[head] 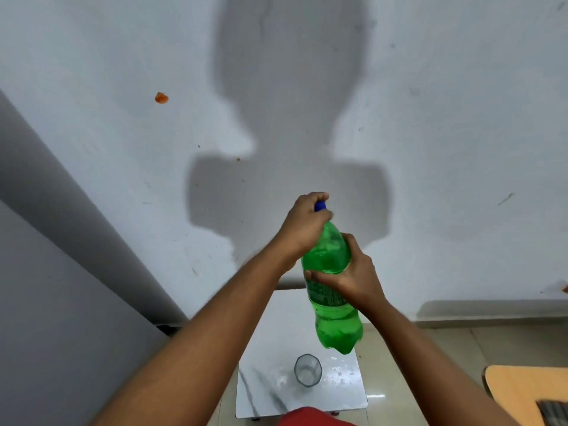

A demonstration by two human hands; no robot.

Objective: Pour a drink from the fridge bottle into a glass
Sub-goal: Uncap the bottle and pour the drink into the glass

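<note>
A green plastic bottle [330, 290] with a blue cap [320, 206] is held up in the air, roughly upright, above a small white marble-look table [267, 392]. My left hand [305, 224] is closed over the cap at the top. Around the bottle's upper body, just above the label, wraps my right hand [350, 275]. An empty clear glass [307, 370] stands upright on the table, below and slightly left of the bottle's base.
A white wall fills the view ahead, with my shadow on it. A grey panel [61, 287] stands at the left. An orange mat [528, 392] lies on the tiled floor at the lower right. Red cloth [310, 418] shows at the bottom edge.
</note>
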